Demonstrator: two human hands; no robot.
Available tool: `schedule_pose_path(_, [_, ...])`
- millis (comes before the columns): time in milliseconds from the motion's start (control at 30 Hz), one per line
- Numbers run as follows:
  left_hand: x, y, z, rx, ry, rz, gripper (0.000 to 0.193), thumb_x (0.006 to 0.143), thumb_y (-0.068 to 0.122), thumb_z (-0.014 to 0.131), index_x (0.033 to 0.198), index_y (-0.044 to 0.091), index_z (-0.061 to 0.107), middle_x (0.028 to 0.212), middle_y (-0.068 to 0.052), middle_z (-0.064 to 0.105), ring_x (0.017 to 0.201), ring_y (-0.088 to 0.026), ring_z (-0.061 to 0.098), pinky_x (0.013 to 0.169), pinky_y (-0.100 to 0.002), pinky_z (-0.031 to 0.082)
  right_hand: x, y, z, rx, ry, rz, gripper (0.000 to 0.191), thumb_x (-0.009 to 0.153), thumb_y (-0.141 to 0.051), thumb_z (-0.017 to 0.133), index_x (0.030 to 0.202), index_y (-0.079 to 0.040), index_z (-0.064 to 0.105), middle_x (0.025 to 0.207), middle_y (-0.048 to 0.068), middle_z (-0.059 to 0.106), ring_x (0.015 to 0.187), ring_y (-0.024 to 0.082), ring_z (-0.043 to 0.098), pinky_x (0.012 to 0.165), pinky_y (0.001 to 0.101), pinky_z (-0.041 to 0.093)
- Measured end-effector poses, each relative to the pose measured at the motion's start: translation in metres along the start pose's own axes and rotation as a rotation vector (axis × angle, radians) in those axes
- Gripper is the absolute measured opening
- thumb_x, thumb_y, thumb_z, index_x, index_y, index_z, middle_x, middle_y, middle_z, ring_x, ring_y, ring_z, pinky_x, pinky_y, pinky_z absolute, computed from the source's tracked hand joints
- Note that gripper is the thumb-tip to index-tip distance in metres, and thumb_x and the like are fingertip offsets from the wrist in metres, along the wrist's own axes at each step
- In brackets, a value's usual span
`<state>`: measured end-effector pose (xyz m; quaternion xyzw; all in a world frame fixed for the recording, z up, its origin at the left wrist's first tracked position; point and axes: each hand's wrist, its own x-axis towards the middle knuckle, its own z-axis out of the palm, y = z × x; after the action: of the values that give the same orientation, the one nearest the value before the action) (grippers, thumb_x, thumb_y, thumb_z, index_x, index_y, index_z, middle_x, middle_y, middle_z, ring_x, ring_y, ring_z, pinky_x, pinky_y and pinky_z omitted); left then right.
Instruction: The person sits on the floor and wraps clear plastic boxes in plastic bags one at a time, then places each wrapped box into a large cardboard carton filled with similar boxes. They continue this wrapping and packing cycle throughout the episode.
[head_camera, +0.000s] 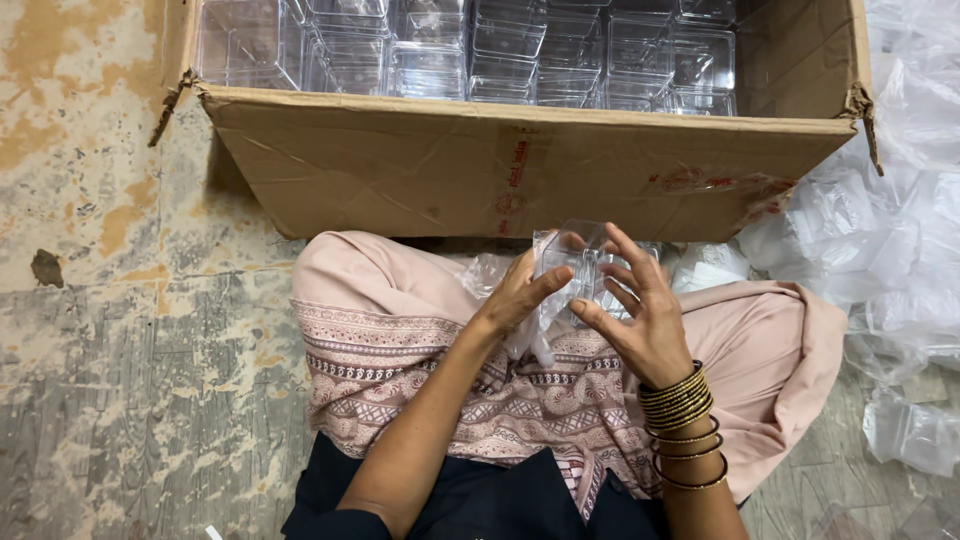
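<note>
**Clear plastic box in hand, carton already well stocked**

Clear plastic box (585, 270) sits above the lap, gripped between both hands with a thin plastic wrapper (525, 335) hanging from it. Left hand (520, 295) pinches box and wrapper; right hand (645, 320) clasps the far side, fingers spread. Ahead, the cardboard carton (520, 175) holds many clear boxes (500, 55); loose wrappers (900, 250) are heaped to the right, so much looks done.

A small clear plastic container (585, 262) sits just above the middle of the frame, held up off the lap between both hands and in front of the cardboard box's near wall. It is transparent and boxy, with glinting edges. A thin clear plastic wrapper (525, 335) hangs crumpled from its lower left side.
</note>
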<state>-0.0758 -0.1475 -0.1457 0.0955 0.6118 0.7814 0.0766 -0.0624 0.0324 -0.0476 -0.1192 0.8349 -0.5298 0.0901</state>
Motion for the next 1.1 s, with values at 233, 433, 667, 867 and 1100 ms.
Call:
schedule_pose_path(233, [-0.002, 0.011, 0.002, 0.031, 0.028, 0.03, 0.101, 0.074, 0.087, 0.059, 0.127, 0.001, 0.059, 0.123, -0.016, 0.061, 0.124, -0.031, 0.059, 0.108, -0.045, 0.047, -0.005, -0.002, 0.003, -0.019, 0.02, -0.116, 0.088, 0.078, -0.02, 0.086, 0.154, -0.014, 0.042, 0.147, 0.013, 0.045, 0.132, 0.029, 0.057, 0.107, 0.0438, 0.049])
schedule_pose_path(433, [-0.002, 0.011, 0.001, 0.046, 0.035, 0.038, 0.097, 0.076, 0.086, 0.059, 0.123, 0.001, 0.059, 0.119, -0.013, 0.06, 0.12, -0.027, 0.06, 0.104, -0.042, 0.047, -0.002, 0.003, 0.005, -0.022, -0.003, -0.105, 0.088, 0.076, -0.022, 0.087, 0.153, -0.014, 0.043, 0.148, 0.012, 0.045, 0.13, 0.027, 0.059, 0.105, 0.0435, 0.05])
schedule_pose_path(667, [-0.002, 0.012, 0.009, -0.069, 0.055, 0.075, 0.094, 0.076, 0.083, 0.064, 0.125, 0.004, 0.055, 0.117, -0.009, 0.06, 0.118, -0.022, 0.061, 0.105, -0.037, 0.049, -0.007, 0.008, 0.008, 0.057, 0.034, -0.156, 0.089, 0.076, -0.021, 0.089, 0.153, -0.013, 0.044, 0.148, 0.013, 0.043, 0.133, 0.028, 0.055, 0.112, 0.0436, 0.051])
schedule_pose_path(867, [-0.001, 0.01, 0.003, -0.088, 0.021, 0.116, 0.091, 0.077, 0.08, 0.068, 0.126, 0.004, 0.056, 0.117, -0.008, 0.06, 0.116, -0.021, 0.061, 0.103, -0.038, 0.049, -0.008, 0.009, 0.007, 0.044, 0.013, -0.175, 0.093, 0.079, -0.02, 0.086, 0.157, -0.013, 0.037, 0.155, 0.014, 0.038, 0.143, 0.031, 0.049, 0.116, 0.0439, 0.043])
schedule_pose_path(1100, [-0.003, 0.009, 0.0, -0.042, 0.037, 0.081, 0.091, 0.076, 0.082, 0.064, 0.123, 0.004, 0.059, 0.117, -0.008, 0.06, 0.116, -0.021, 0.06, 0.102, -0.038, 0.048, -0.004, 0.006, 0.006, 0.038, -0.026, -0.096, 0.095, 0.077, -0.023, 0.087, 0.156, -0.014, 0.035, 0.151, 0.018, 0.044, 0.131, 0.032, 0.059, 0.105, 0.0428, 0.049])
